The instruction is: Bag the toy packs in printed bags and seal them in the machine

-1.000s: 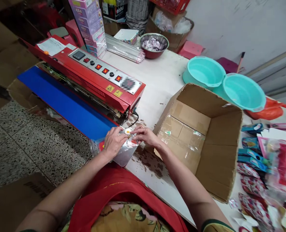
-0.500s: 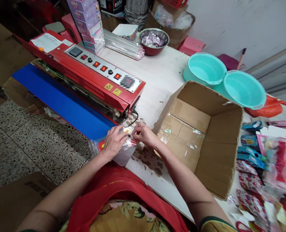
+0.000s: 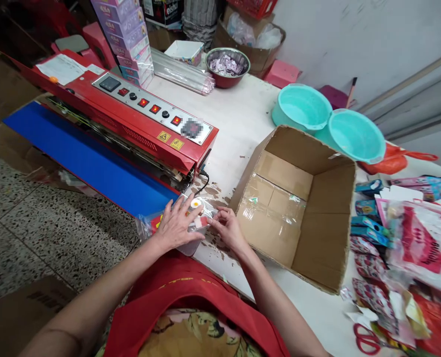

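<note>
The open left hand (image 3: 176, 225) is pressing the already filled bag (image 3: 143, 227) at the tabletop's (image 3: 244, 116) near edge; the right hand (image 3: 225, 228) is pinching its side, no seal showing.

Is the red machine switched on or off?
On, it seems: three switches on the red machine's control panel glow orange-red.

box stack (image 3: 133, 44) behind red machine (image 3: 112, 114) cut off; machine's end label (image 3: 192, 129) blurred; bag (image 3: 144, 227) near machine partly under left hand (image 3: 176, 225).
</note>
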`<state>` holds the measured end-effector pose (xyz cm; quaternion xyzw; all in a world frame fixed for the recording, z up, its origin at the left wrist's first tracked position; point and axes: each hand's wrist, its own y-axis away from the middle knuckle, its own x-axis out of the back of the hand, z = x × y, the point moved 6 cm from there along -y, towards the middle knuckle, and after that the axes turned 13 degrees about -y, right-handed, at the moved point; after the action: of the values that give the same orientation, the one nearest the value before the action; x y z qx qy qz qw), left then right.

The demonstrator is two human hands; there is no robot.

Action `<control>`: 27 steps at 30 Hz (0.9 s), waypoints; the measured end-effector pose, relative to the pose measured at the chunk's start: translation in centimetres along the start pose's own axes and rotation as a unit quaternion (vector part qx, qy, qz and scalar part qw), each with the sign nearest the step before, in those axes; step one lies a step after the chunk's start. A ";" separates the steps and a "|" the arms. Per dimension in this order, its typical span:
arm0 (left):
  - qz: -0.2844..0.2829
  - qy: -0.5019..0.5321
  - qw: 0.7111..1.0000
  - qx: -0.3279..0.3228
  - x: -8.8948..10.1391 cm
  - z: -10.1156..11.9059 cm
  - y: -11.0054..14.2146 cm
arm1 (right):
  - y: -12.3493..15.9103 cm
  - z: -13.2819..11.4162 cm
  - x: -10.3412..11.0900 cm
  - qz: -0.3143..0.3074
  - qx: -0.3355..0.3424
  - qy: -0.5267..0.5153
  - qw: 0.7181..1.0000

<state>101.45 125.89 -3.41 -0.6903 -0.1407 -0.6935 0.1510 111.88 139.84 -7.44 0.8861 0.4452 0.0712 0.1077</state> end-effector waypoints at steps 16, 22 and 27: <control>-0.026 0.515 0.809 0.281 1.0 -5.1 -0.7 | -0.9 -4.2 -2.4 0.031 -0.041 -0.174 0.983; -0.084 0.688 0.636 0.339 -0.7 -6.8 -4.2 | -1.9 -4.5 -2.8 0.027 -0.012 -0.137 0.990; -0.018 0.689 0.602 0.404 -3.1 -7.9 -4.6 | -3.4 -3.5 -4.0 0.040 0.027 -0.129 0.990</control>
<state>92.42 126.95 -6.48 0.1258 -0.2729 -0.8387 0.4542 106.12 139.06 -5.00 0.9075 0.3935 -0.0518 0.1378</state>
